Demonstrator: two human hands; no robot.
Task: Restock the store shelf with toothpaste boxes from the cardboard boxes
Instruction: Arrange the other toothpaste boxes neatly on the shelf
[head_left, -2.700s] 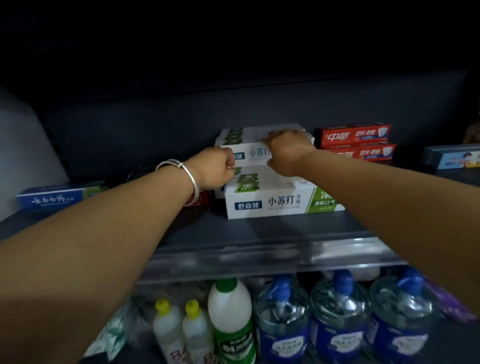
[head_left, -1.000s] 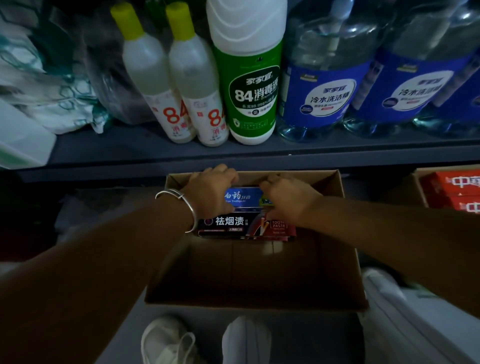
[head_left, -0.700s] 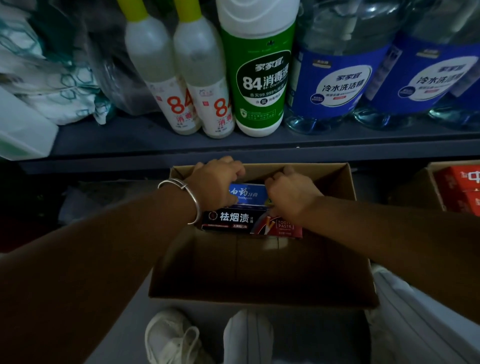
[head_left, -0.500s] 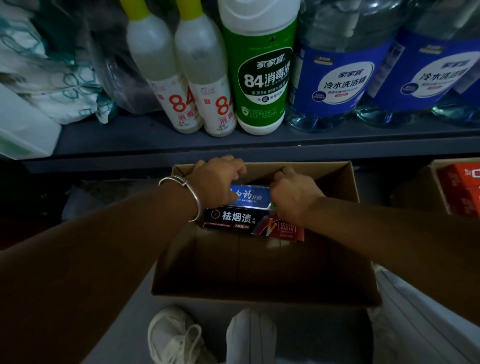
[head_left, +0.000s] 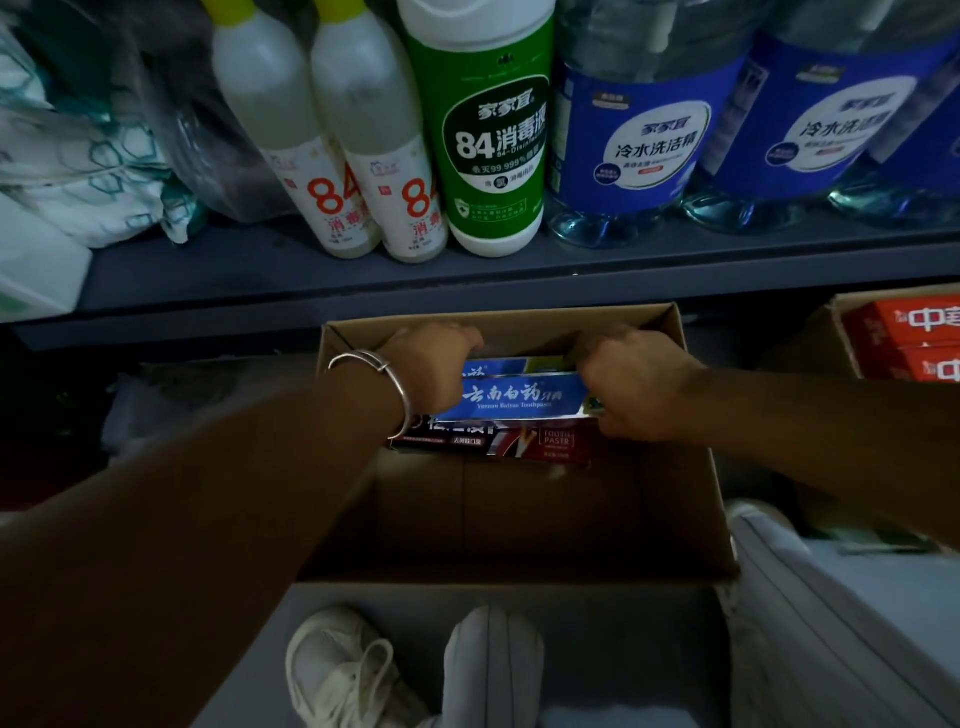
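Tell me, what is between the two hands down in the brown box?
The head view shows a blue toothpaste box between the left hand and the right hand; each grips one end of it inside the cardboard box.

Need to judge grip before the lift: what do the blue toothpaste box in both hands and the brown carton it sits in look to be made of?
Blue toothpaste box: seemingly thin printed paperboard with a glossy coat; its face catches light and the edges are crisp. Left hand and right hand grip its ends. Carton: plain brown cardboard, matte, unprinted inside, with folded walls; probably corrugated, though no cut edge shows it.
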